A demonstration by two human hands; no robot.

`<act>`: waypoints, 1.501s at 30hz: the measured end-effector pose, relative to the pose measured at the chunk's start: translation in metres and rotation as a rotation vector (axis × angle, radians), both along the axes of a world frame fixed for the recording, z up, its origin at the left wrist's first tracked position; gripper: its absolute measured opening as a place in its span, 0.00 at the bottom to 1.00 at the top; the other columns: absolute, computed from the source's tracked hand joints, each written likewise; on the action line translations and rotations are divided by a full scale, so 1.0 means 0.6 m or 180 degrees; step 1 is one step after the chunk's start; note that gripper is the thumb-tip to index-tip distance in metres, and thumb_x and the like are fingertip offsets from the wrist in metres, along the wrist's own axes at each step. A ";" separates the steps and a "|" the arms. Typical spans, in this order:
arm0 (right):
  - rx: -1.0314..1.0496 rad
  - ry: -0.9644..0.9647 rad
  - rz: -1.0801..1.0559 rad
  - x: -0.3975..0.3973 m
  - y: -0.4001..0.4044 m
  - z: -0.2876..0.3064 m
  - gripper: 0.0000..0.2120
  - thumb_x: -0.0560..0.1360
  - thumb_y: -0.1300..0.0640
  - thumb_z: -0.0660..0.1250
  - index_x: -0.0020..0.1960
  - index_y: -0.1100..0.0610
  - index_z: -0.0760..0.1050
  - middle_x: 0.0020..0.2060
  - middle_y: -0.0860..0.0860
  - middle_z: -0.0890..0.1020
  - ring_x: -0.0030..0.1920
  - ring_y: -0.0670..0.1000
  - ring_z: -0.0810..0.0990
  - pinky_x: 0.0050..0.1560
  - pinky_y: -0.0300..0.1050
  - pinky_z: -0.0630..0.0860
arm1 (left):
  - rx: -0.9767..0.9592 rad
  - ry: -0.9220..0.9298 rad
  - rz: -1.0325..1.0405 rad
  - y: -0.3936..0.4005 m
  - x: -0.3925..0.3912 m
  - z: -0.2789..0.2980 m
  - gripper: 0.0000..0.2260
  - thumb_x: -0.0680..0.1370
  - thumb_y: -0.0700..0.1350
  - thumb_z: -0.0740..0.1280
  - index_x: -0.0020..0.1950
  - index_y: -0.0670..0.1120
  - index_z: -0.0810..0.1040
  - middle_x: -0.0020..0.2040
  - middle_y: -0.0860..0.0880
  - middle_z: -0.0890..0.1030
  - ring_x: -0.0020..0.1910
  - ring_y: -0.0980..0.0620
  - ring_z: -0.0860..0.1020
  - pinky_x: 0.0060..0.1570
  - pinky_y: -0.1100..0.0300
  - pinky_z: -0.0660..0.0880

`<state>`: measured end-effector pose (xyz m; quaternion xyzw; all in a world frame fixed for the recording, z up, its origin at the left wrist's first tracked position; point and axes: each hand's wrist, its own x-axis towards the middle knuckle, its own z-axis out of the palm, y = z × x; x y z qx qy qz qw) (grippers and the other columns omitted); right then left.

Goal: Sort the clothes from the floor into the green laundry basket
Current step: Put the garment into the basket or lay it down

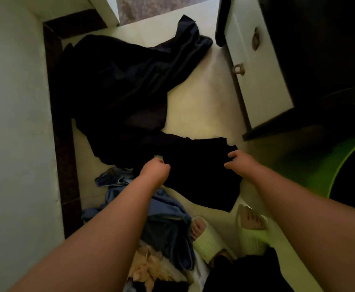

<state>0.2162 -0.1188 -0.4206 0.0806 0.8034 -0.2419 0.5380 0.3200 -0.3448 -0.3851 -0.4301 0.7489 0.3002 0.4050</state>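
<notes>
Black garment held up over the floor

The left hand (154, 168) and right hand (238, 160) each keep a pinching grip on the top edge of a black garment (202, 178), spreading it, probably to carry it right to the green laundry basket (328, 165). Other clothes lie on the floor (204, 91).

Open floor (206, 98) runs as a lane from centre toward 12 o'clock, up to the doorway. Blocked at 10–11 by big dark garment pile (119, 81) against the wall (14, 123). White cabinet (256, 66) closes off 1–2 o'clock; its handles stick out into the lane. Green laundry basket (328, 165) at 3 o'clock, rim just beside the cabinet base. Black garment (199, 173) covers centre floor. Blue clothes heap (166, 220) fills 6–7. Feet in pale slippers (252, 228) at 5–6.
</notes>
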 end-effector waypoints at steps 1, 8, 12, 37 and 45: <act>0.0003 -0.0006 0.0035 -0.009 -0.007 -0.020 0.26 0.77 0.57 0.67 0.73 0.55 0.64 0.67 0.57 0.72 0.63 0.57 0.74 0.61 0.48 0.72 | 0.0026 0.0030 0.0093 -0.007 -0.002 -0.016 0.11 0.81 0.43 0.58 0.38 0.50 0.65 0.39 0.52 0.68 0.40 0.51 0.68 0.48 0.59 0.66; 0.0482 0.0378 0.0248 -0.042 -0.039 -0.190 0.41 0.71 0.58 0.73 0.76 0.57 0.54 0.70 0.60 0.64 0.67 0.62 0.68 0.64 0.54 0.69 | 0.0245 0.0184 0.0285 -0.025 0.008 -0.140 0.22 0.81 0.47 0.59 0.75 0.47 0.65 0.69 0.44 0.71 0.62 0.45 0.73 0.54 0.58 0.69; 0.0403 0.0008 0.0080 -0.024 -0.045 -0.245 0.50 0.65 0.57 0.79 0.77 0.58 0.50 0.71 0.60 0.65 0.69 0.62 0.67 0.68 0.55 0.68 | 0.0297 0.0113 0.0516 -0.029 0.025 -0.190 0.21 0.80 0.46 0.59 0.73 0.46 0.66 0.65 0.42 0.75 0.57 0.44 0.76 0.55 0.56 0.72; -0.1813 -0.0524 0.0462 -0.102 -0.167 0.388 0.21 0.69 0.56 0.75 0.61 0.57 0.77 0.54 0.57 0.83 0.55 0.57 0.82 0.60 0.55 0.77 | 0.1044 0.1593 0.0476 -0.029 -0.072 0.279 0.42 0.68 0.48 0.77 0.76 0.57 0.57 0.79 0.45 0.55 0.74 0.44 0.62 0.67 0.50 0.67; -0.2871 0.0151 -0.1231 -0.148 -0.176 0.525 0.15 0.79 0.52 0.63 0.65 0.53 0.71 0.60 0.53 0.79 0.60 0.53 0.79 0.61 0.49 0.76 | 0.1461 0.2672 0.1814 -0.044 -0.153 0.454 0.14 0.76 0.39 0.68 0.60 0.50 0.76 0.55 0.46 0.81 0.54 0.46 0.81 0.55 0.49 0.77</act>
